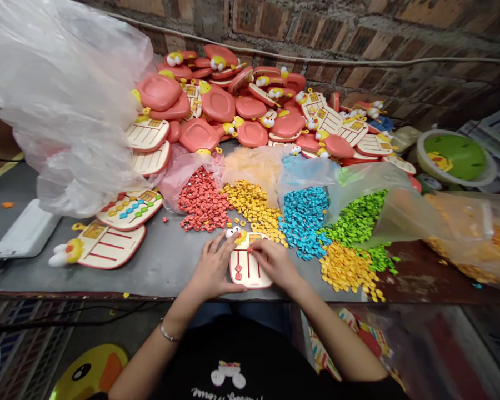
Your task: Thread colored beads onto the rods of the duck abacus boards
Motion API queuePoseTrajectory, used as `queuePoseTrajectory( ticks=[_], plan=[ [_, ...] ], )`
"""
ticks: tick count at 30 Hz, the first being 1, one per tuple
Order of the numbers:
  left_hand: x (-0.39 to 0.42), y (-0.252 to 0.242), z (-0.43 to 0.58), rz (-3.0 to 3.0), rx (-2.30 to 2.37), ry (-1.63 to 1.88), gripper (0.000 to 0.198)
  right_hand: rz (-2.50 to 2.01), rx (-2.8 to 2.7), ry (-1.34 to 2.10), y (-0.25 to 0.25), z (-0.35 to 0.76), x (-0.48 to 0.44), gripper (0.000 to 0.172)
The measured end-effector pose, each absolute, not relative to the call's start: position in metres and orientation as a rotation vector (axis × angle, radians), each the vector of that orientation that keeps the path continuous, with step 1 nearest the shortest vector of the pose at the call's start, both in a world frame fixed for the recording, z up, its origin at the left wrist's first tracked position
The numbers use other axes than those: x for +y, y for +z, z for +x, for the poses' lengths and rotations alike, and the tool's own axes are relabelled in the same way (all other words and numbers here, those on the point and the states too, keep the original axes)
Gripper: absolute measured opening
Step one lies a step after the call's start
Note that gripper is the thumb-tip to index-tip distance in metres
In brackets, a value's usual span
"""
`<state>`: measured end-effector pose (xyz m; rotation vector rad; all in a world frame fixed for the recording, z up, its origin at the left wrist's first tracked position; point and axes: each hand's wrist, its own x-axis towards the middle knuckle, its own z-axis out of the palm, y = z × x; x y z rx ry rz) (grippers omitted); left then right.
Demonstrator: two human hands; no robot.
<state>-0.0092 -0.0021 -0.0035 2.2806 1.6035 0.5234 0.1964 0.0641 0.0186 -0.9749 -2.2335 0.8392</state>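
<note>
A cream toy board with red slots and a yellow character head lies at the table's front edge. My left hand grips its left side, thumb along the lower edge and fingers near the head. Between the fingertips of my right hand is a small red bead, held at the top of a slot. Two red beads sit low in the left slot. Just beyond the board are heaps of red beads, yellow beads and blue beads.
Green beads and orange-yellow beads are heaped at the right. A pile of red-backed boards lines the brick wall. At left are a plastic bag, a beaded board, an unfilled board and a white box.
</note>
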Motion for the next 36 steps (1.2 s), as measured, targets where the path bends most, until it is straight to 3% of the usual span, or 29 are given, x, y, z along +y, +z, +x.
queuePoseTrajectory(
  ticks=[7,12,17,26,31,36],
  plan=[
    [-0.003,-0.003,-0.010,2.315,1.615,0.478,0.102,-0.793,-2.191,0.974,0.017,0.186,0.048,0.017],
    [-0.003,-0.001,-0.010,2.370,1.607,0.473,0.085,-1.042,-2.044,0.674,0.022,0.217,0.071,0.013],
    [-0.003,0.001,-0.010,2.406,1.578,0.471,0.068,-1.003,-2.247,0.467,0.001,0.222,0.089,0.017],
    [-0.004,-0.001,-0.011,2.382,1.530,0.500,0.060,-0.963,-2.497,0.301,-0.002,0.227,0.089,0.021],
    [-0.003,-0.001,-0.010,2.355,1.527,0.496,0.064,-0.938,-2.496,0.472,0.006,0.232,0.083,0.022],
    [-0.001,0.001,-0.008,2.233,1.540,0.526,0.087,-0.880,-2.451,0.800,0.015,0.242,0.092,0.017]
  ],
)
